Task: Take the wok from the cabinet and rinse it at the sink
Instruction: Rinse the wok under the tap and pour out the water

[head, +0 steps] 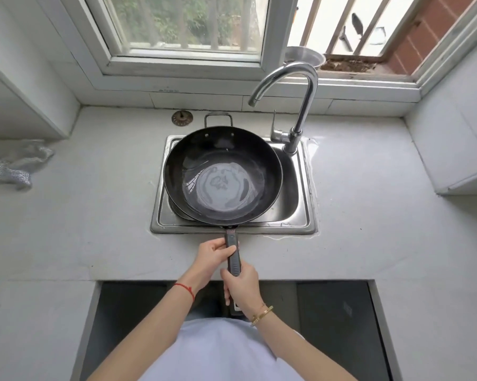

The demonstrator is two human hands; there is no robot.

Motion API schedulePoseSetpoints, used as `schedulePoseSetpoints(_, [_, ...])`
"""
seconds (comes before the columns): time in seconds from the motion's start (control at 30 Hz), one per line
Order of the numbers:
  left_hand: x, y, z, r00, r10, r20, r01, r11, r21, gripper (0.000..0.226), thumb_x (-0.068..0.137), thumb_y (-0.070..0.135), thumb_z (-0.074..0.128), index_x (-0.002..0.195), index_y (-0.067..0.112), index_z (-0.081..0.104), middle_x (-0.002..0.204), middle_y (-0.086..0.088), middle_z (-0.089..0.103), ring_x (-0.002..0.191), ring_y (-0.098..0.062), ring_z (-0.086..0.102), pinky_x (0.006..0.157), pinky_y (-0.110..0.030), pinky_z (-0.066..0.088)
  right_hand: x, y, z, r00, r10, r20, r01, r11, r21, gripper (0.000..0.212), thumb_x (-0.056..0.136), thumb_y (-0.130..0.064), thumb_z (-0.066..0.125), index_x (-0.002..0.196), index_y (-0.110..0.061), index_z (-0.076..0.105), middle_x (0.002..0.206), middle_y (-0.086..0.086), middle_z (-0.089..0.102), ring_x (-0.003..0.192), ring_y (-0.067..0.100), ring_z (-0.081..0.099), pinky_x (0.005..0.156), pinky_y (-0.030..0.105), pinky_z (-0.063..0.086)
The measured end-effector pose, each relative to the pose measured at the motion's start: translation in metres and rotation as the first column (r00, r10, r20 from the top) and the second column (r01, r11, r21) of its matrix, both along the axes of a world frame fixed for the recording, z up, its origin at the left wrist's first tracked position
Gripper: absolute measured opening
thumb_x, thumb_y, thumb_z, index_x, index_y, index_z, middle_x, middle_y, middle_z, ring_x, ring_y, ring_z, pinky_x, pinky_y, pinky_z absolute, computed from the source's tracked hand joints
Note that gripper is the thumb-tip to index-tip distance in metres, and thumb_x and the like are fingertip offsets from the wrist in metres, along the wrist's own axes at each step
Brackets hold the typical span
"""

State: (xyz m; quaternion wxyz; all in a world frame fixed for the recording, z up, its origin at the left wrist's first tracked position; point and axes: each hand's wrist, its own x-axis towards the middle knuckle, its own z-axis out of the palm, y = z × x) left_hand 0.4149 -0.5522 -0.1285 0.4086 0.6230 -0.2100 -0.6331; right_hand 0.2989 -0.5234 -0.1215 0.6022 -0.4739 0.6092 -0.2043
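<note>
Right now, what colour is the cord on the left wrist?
Red, a thin cord on the left wrist; head view shows it plainly.

The wok (223,176) hides most of the sink (292,215) basin — drain unseen.

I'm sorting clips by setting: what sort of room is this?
Most likely a home kitchen: a steel sink with a faucet set in a white counter, and a wok held over it.
</note>
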Motion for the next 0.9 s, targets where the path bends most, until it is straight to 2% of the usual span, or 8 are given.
schedulePoseSetpoints(0.1, [0.004,0.003,-0.003,1.000,-0.016,-0.013,0.016,1.000,0.012,0.020,0.088,0.000,0.066,0.098,0.015,0.073,0.101,-0.003,0.076,0.099,-0.015,0.070,0.080,-0.018,0.056,0.004,0.001,-0.003,0.999,0.026,-0.024,-0.026,1.000,0.005,0.007,0.087,-0.011,0.058,0.082,-0.012,0.053,0.043,-0.002,0.056,0.032,0.015,0.053,0.034,0.024,0.044])
schedulePoseSetpoints(0.23, [0.010,0.003,-0.005,0.999,-0.046,-0.024,0.047,0.999,0.012,0.022,0.088,0.001,0.067,0.107,0.010,0.071,0.108,-0.007,0.075,0.104,-0.018,0.070,0.087,-0.023,0.054,0.004,0.000,0.000,0.998,0.055,-0.030,-0.054,0.998,0.025,0.006,0.087,-0.015,0.059,0.084,-0.016,0.053,0.053,0.000,0.060,0.037,0.016,0.058,0.039,0.028,0.051])
schedulePoseSetpoints(0.37, [0.007,0.002,-0.007,0.998,-0.049,-0.032,0.049,0.999,0.009,0.023,0.088,0.001,0.067,0.109,0.010,0.070,0.110,-0.007,0.074,0.106,-0.018,0.069,0.092,-0.026,0.054,-0.005,-0.004,0.002,0.971,0.167,-0.173,-0.174,0.984,-0.027,0.019,0.086,-0.033,0.063,0.088,-0.016,0.057,0.071,0.006,0.066,0.059,0.018,0.064,0.060,0.038,0.057])
schedulePoseSetpoints(0.5, [0.003,0.002,-0.008,0.999,-0.046,-0.014,0.046,0.999,0.021,0.028,0.088,0.002,0.066,0.117,0.005,0.067,0.110,-0.007,0.073,0.107,-0.020,0.068,0.096,-0.030,0.052,-0.033,-0.017,0.008,0.930,0.222,-0.291,-0.274,0.950,-0.150,0.038,0.082,-0.056,0.065,0.102,-0.025,0.055,0.074,-0.005,0.065,0.063,0.006,0.060,0.062,0.028,0.052])
schedulePoseSetpoints(0.57, [0.003,0.002,-0.006,0.999,-0.030,-0.033,0.031,0.999,0.035,0.028,0.089,0.000,0.065,0.117,0.003,0.067,0.108,-0.008,0.073,0.106,-0.023,0.067,0.097,-0.032,0.051,-0.048,-0.033,0.014,0.939,0.190,-0.286,-0.262,0.935,-0.238,0.039,0.083,-0.051,0.068,0.110,-0.024,0.056,0.083,-0.007,0.066,0.073,0.006,0.063,0.069,0.028,0.056])
schedulePoseSetpoints(0.67, [0.002,0.001,-0.002,0.999,-0.015,-0.034,0.017,0.997,0.069,0.028,0.090,-0.002,0.062,0.117,-0.002,0.066,0.103,-0.010,0.072,0.106,-0.028,0.067,0.102,-0.038,0.049,-0.065,-0.068,0.022,0.950,0.115,-0.291,-0.224,0.899,-0.376,0.034,0.087,-0.032,0.072,0.115,-0.016,0.060,0.101,-0.002,0.066,0.091,0.012,0.064,0.081,0.035,0.057])
schedulePoseSetpoints(0.77, [-0.001,-0.002,0.001,1.000,-0.017,0.007,0.017,0.994,0.103,0.031,0.090,-0.001,0.062,0.120,-0.004,0.064,0.110,-0.016,0.071,0.111,-0.032,0.066,0.104,-0.041,0.049,-0.070,-0.113,0.027,0.940,0.057,-0.336,-0.222,0.850,-0.477,0.037,0.090,-0.025,0.070,0.123,-0.010,0.060,0.115,0.004,0.065,0.102,0.018,0.062,0.092,0.038,0.054])
schedulePoseSetpoints(0.9, [-0.007,-0.004,0.004,0.998,0.004,0.065,-0.011,0.994,0.113,0.034,0.090,0.001,0.064,0.124,-0.002,0.062,0.113,-0.014,0.070,0.102,-0.023,0.066,0.093,-0.031,0.053,-0.064,-0.181,0.038,0.920,-0.006,-0.391,-0.234,0.793,-0.563,0.044,0.094,-0.022,0.064,0.133,-0.004,0.055,0.130,0.012,0.060,0.122,0.023,0.055,0.108,0.036,0.043])
